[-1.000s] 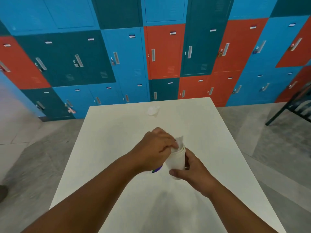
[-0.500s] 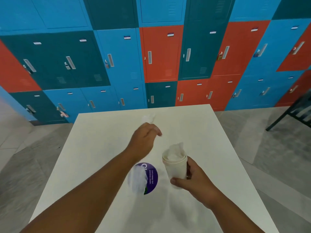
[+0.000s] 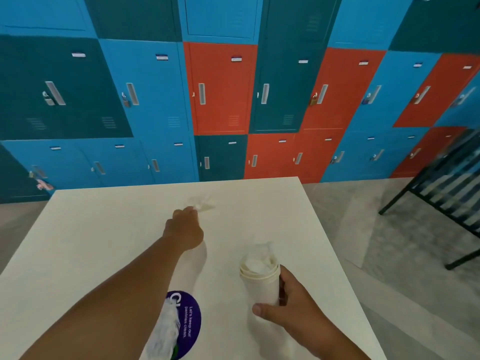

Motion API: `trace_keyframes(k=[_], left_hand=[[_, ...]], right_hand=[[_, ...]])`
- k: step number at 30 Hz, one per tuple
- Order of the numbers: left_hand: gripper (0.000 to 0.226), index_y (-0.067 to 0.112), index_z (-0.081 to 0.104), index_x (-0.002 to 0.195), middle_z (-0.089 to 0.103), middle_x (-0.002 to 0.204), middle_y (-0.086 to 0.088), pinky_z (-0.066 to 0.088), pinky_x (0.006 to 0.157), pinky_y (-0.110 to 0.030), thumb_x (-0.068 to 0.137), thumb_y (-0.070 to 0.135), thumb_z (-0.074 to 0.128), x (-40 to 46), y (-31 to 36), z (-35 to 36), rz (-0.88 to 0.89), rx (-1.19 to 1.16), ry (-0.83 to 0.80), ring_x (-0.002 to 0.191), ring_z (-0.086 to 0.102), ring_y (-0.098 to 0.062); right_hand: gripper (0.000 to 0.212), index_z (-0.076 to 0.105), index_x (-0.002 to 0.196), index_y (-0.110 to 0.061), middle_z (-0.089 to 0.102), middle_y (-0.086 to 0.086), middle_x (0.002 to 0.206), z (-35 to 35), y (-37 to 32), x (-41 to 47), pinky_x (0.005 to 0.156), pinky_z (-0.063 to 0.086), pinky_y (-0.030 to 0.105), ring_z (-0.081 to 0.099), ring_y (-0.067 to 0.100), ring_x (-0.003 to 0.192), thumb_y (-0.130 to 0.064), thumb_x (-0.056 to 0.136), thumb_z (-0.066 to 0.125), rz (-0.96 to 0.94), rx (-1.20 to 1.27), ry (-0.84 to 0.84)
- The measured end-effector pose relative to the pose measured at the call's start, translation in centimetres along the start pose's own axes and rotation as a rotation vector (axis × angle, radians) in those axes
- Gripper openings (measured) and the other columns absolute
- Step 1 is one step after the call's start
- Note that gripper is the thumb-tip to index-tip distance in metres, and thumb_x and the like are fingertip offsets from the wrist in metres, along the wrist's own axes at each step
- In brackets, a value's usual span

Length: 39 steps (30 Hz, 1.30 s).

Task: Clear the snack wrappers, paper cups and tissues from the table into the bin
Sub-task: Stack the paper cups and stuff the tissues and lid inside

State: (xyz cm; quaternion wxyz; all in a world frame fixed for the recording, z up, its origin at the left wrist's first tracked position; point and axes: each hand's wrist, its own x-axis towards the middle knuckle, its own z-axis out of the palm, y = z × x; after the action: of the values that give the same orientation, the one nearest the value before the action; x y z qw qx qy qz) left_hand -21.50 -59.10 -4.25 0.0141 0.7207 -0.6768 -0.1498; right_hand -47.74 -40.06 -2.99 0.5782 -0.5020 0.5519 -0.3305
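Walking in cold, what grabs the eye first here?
First, the wall of blue, teal and red lockers behind the white table. Next, the person's left hand reaching to the far side, fingers at a crumpled tissue. Nearer, the right hand grips stacked paper cups stuffed with tissue, beside a purple round sticker.

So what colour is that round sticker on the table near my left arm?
Purple with white lettering; the round sticker shows only in the head view.

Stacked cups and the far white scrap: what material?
Stacked cups: likely paper, matte off-white, with thin rolled rims nested together; right hand holds them. Far scrap, at the left hand fingertips: probably tissue, thin, crumpled, blurred.
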Motion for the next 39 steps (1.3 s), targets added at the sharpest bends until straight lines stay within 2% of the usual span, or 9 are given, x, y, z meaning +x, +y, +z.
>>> trace_keyframes(k=[9, 11, 14, 18, 22, 26, 30, 33, 39], left_hand=[[0.014, 0.016, 0.077, 0.097, 0.076, 0.098, -0.001, 0.05, 0.085, -0.027, 0.094, 0.019, 0.064, -7.2, -1.2, -2.9, -0.06, -0.494, 0.308, 0.088, 0.066, -0.017], [0.007, 0.021, 0.076, 0.092, 0.075, 0.09, 0.003, 0.056, 0.081, -0.03, 0.092, 0.019, 0.069, -10.2, -0.3, -4.7, -0.1, -0.706, 0.285, 0.084, 0.067, -0.017], [0.013, 0.032, 0.073, 0.094, 0.072, 0.085, 0.014, 0.056, 0.065, -0.018, 0.09, 0.019, 0.073, -15.5, 0.8, -8.6, 0.0, -0.974, 0.188, 0.082, 0.069, -0.013], [0.02, 0.04, 0.074, 0.101, 0.068, 0.096, 0.026, 0.048, 0.066, -0.005, 0.092, 0.022, 0.069, -22.2, 1.7, -13.5, 0.364, -0.585, 0.098, 0.089, 0.063, 0.0], [0.023, 0.028, 0.07, 0.119, 0.064, 0.12, 0.008, 0.051, 0.093, -0.023, 0.097, 0.024, 0.062, -25.5, 2.0, -15.6, 0.455, -0.141, -0.057, 0.102, 0.061, -0.015], [0.035, 0.022, 0.061, 0.127, 0.061, 0.129, 0.0, 0.048, 0.104, -0.034, 0.094, 0.029, 0.068, -27.6, 0.6, -16.3, 0.35, -0.071, -0.231, 0.109, 0.059, -0.022], [0.024, 0.033, 0.063, 0.112, 0.064, 0.124, 0.007, 0.051, 0.088, -0.026, 0.104, 0.02, 0.045, -30.5, -2.4, -18.0, 0.519, -0.189, -0.288, 0.104, 0.06, -0.02], [0.023, 0.039, 0.055, 0.114, 0.059, 0.124, 0.011, 0.054, 0.088, -0.028, 0.104, 0.023, 0.042, -32.1, -4.1, -19.1, 0.533, -0.289, -0.309, 0.107, 0.058, -0.02], [0.031, 0.035, 0.058, 0.128, 0.053, 0.124, 0.014, 0.043, 0.083, -0.015, 0.105, 0.031, 0.038, -35.6, -5.5, -21.6, 0.622, -0.306, 0.048, 0.111, 0.049, -0.009]], right_hand=[[0.082, 0.051, 0.142, -0.042, 0.067, -0.016, 0.132, 2.0, -2.5, -1.1, 0.104, 0.057, 0.042, 0.064, 0.008, 0.123, -0.024, 0.073, 0.091, -0.004, -0.018, -0.027], [0.084, 0.05, 0.143, -0.044, 0.066, -0.017, 0.133, 2.6, -3.0, -1.8, 0.102, 0.058, 0.039, 0.063, 0.008, 0.124, -0.026, 0.072, 0.091, -0.008, -0.016, -0.021], [0.083, 0.05, 0.14, -0.049, 0.066, -0.02, 0.132, 3.7, -3.7, -3.3, 0.091, 0.06, 0.03, 0.064, 0.005, 0.121, -0.027, 0.071, 0.091, -0.028, -0.025, -0.011], [0.078, 0.049, 0.13, -0.058, 0.065, -0.031, 0.121, 5.6, -5.1, -5.7, 0.08, 0.059, 0.019, 0.065, -0.004, 0.11, -0.031, 0.071, 0.092, -0.045, -0.076, -0.002], [0.072, 0.051, 0.116, -0.068, 0.066, -0.032, 0.116, 8.8, -6.6, -8.5, 0.074, 0.059, 0.017, 0.066, -0.004, 0.106, -0.033, 0.068, 0.092, -0.075, -0.095, 0.01], [0.07, 0.054, 0.115, -0.066, 0.068, -0.027, 0.116, 11.7, -7.9, -10.7, 0.078, 0.063, 0.025, 0.068, 0.002, 0.108, -0.027, 0.071, 0.091, -0.113, -0.088, 0.014], [0.068, 0.06, 0.122, -0.055, 0.071, -0.013, 0.119, 14.5, -9.0, -13.0, 0.077, 0.064, 0.032, 0.069, 0.011, 0.107, -0.017, 0.073, 0.088, -0.179, -0.057, 0.024], [0.07, 0.059, 0.126, -0.053, 0.071, -0.014, 0.121, 16.4, -9.8, -14.7, 0.079, 0.063, 0.031, 0.069, 0.009, 0.108, -0.02, 0.072, 0.089, -0.206, -0.047, 0.031], [0.067, 0.057, 0.128, -0.049, 0.07, -0.015, 0.122, 18.5, -11.5, -17.4, 0.087, 0.064, 0.036, 0.068, 0.012, 0.111, -0.03, 0.072, 0.089, -0.246, -0.025, 0.019]])
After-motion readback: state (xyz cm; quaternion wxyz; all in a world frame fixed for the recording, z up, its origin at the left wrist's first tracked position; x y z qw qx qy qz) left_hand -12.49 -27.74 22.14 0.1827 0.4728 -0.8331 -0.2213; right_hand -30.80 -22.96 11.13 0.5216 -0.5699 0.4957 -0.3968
